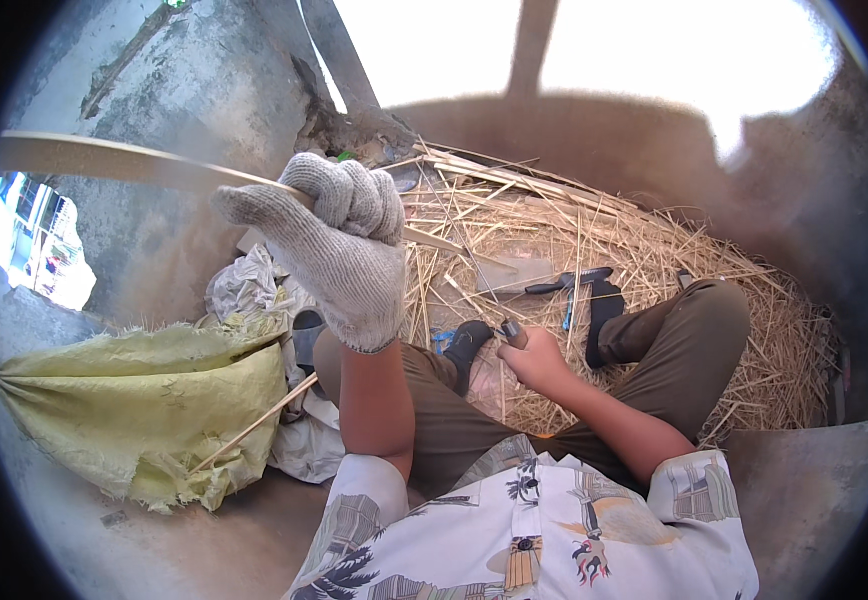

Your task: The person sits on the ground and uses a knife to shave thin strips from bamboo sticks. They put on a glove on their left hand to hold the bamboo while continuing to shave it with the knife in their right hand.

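Observation:
My left hand (329, 250), in a grey knitted glove, is raised in front of me. Its fingers wrap round a long, flat, pale bamboo strip (124, 160), which runs out to the far left; a short end shows on the glove's right side. Lower and to the right, my bare right hand (534, 358) is closed round the handle of a knife (510, 330). A thin line that looks like its blade, seen nearly edge-on, points up and left from the handle. The blade's full shape is hard to make out. The knife appears apart from the strip.
Shavings and split strips (654, 240) cover the floor around my feet. A broad blade with a black handle (549, 285) lies by my right foot. At left are a yellow-green sack (144, 400), a thin stick (254, 425) and whitish sacking (244, 285). Walls stand close by.

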`<move>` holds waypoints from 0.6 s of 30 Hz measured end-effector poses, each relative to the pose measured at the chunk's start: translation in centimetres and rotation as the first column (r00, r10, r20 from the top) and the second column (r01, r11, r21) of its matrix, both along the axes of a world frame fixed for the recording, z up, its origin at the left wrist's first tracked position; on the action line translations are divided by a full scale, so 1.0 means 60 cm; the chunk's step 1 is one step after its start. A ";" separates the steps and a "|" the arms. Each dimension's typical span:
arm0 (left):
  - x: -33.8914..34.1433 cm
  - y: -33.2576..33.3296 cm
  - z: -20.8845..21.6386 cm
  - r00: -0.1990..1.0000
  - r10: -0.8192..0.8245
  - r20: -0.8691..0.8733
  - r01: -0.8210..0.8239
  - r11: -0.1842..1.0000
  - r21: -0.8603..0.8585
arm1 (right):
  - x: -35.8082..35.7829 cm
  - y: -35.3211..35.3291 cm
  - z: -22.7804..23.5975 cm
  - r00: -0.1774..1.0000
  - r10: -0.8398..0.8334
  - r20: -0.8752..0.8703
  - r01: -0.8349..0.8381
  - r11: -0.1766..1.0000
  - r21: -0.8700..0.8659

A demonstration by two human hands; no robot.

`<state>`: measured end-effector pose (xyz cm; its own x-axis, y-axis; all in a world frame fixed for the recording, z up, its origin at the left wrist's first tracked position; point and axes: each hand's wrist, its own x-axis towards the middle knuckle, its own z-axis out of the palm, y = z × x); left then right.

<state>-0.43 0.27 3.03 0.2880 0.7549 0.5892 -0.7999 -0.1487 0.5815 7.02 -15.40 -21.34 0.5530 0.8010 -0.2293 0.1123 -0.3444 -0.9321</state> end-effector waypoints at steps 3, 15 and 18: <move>-0.001 0.000 0.001 1.000 -0.014 -0.001 0.014 1.000 -0.012 | 0.008 -0.005 0.040 0.932 0.011 -0.362 -0.023 0.999 -0.028; -0.005 -0.004 0.004 0.998 -0.067 0.018 0.068 0.998 -0.006 | 0.012 -0.037 0.102 0.723 0.024 -0.690 0.032 0.997 0.067; -0.012 0.007 -0.002 0.999 -0.037 -0.020 0.037 0.999 0.019 | 0.001 -0.025 0.104 0.933 -0.027 -0.358 0.147 0.939 0.311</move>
